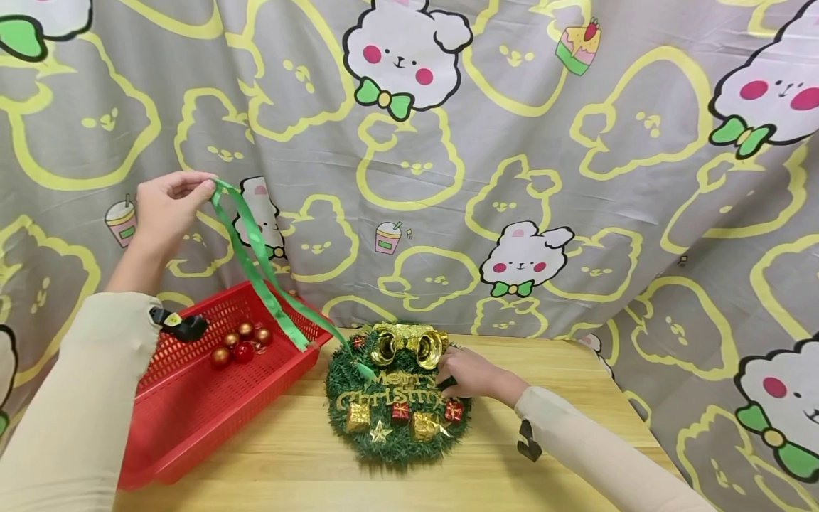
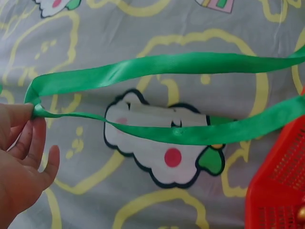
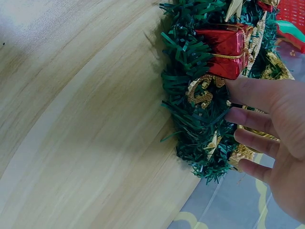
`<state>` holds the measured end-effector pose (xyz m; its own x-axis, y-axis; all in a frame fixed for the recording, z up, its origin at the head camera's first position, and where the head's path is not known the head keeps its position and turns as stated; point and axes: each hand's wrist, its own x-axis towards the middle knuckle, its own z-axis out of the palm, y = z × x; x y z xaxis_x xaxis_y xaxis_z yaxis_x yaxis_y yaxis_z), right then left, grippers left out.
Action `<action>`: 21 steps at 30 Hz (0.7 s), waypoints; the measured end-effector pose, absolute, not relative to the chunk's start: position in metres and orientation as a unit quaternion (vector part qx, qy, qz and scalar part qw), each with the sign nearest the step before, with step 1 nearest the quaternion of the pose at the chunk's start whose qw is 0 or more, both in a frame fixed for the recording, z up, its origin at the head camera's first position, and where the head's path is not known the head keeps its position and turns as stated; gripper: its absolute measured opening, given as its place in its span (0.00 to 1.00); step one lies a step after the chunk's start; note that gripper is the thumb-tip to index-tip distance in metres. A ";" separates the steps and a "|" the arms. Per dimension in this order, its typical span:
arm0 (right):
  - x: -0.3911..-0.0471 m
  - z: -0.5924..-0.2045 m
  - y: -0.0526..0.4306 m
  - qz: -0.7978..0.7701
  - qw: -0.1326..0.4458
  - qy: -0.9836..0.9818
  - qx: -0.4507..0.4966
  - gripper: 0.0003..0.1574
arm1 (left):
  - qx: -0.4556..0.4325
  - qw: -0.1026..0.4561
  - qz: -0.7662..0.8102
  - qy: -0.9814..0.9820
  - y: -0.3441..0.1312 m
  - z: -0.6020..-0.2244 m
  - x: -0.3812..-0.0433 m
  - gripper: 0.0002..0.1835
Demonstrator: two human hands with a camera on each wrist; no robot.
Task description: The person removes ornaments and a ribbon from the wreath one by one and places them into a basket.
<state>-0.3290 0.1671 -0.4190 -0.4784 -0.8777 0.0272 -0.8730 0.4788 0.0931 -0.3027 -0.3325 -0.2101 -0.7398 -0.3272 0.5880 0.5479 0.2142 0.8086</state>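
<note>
My left hand (image 1: 169, 206) is raised at the left and pinches a green ribbon (image 1: 256, 245) between thumb and fingertips. In the left wrist view, two lengths of the ribbon (image 2: 143, 69) run from the pinch toward the right. One strand hangs down to the rim of the red basket, and the other reaches the wreath. The green Christmas wreath (image 1: 409, 448) lies on the table, with gold bells (image 1: 406, 345), small gift boxes (image 1: 399, 412) and gold "Merry Christmas" lettering. At its right side, my right hand (image 1: 476, 375) touches it. Those fingers (image 3: 257, 140) are fairly straight, tips against the tinsel.
A red plastic basket (image 1: 211, 434) stands on the wooden table (image 1: 525, 427), left of the wreath. Several gold and red baubles (image 1: 244, 351) lie in it. Behind the table hangs a grey patterned curtain (image 1: 416, 156).
</note>
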 end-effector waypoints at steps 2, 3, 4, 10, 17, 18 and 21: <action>-0.328 -0.418 0.168 -0.033 0.035 -0.860 0.509 0.16 | -0.066 0.358 -0.631 -0.685 -0.337 -0.212 -0.300 0.08; -0.328 -0.418 0.168 -0.034 0.034 -0.860 0.509 0.16 | -0.059 0.360 -0.639 -0.677 -0.340 -0.213 -0.299 0.09; -0.328 -0.418 0.168 -0.033 0.034 -0.859 0.509 0.17 | -0.052 0.361 -0.648 -0.668 -0.342 -0.213 -0.298 0.09; -0.328 -0.417 0.168 -0.033 0.033 -0.860 0.508 0.17 | 0.015 0.381 -0.647 -0.660 -0.352 -0.217 -0.295 0.10; -0.329 -0.419 0.168 -0.038 0.034 -0.860 0.508 0.17 | 0.105 0.399 -0.599 -0.686 -0.364 -0.222 -0.294 0.14; -0.329 -0.419 0.168 -0.038 0.034 -0.860 0.508 0.17 | 0.111 0.406 -0.608 -0.674 -0.366 -0.223 -0.294 0.13; -0.329 -0.419 0.168 -0.038 0.035 -0.860 0.508 0.17 | 0.129 0.418 -0.643 -0.629 -0.371 -0.223 -0.292 0.13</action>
<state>-0.3292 0.1681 -0.4190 -0.4805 -0.8767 0.0222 -0.8714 0.4802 0.1006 -0.2924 -0.3711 -0.2235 -0.6181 -0.6990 0.3596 0.3753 0.1396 0.9163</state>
